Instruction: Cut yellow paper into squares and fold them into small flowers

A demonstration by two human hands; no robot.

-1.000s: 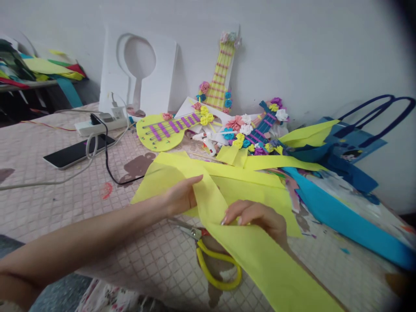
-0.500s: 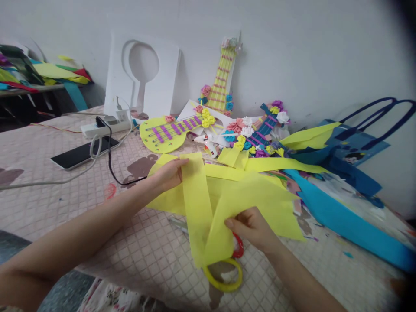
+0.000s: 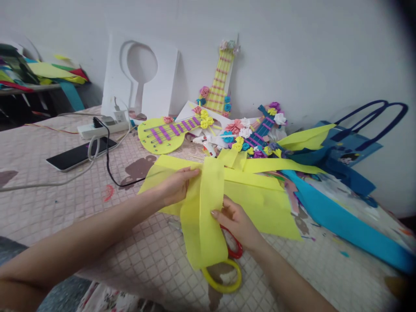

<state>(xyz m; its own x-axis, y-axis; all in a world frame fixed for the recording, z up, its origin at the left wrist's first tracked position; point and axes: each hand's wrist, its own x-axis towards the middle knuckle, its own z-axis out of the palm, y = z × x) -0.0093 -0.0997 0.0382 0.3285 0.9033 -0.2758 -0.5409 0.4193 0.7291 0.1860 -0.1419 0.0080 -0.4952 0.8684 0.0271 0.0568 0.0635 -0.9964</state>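
A strip of yellow crepe paper [image 3: 211, 225] hangs folded between my hands, its loop dropping toward me. My left hand [image 3: 177, 184] pinches the strip at its upper left. On its right edge, lower down, my right hand [image 3: 235, 219] grips it between thumb and fingers. Under the strip lie scissors [image 3: 224, 286] with a yellow and a red handle loop; their blades are mostly covered. A wider yellow paper sheet [image 3: 260, 208] lies flat on the table behind my hands, with another yellow strip [image 3: 253, 177] across it.
Paper-decorated guitar shapes [image 3: 164, 134] and a white glue gun [image 3: 208, 143] lie farther back. At the left are a phone [image 3: 74, 156], a power strip [image 3: 104, 128] and cables. A blue paper strip [image 3: 341, 225] and a blue bag [image 3: 357, 143] are on the right.
My right hand has moved left and slightly up, bringing its part of the strip over beside the left part. My left hand has shifted slightly right and down.
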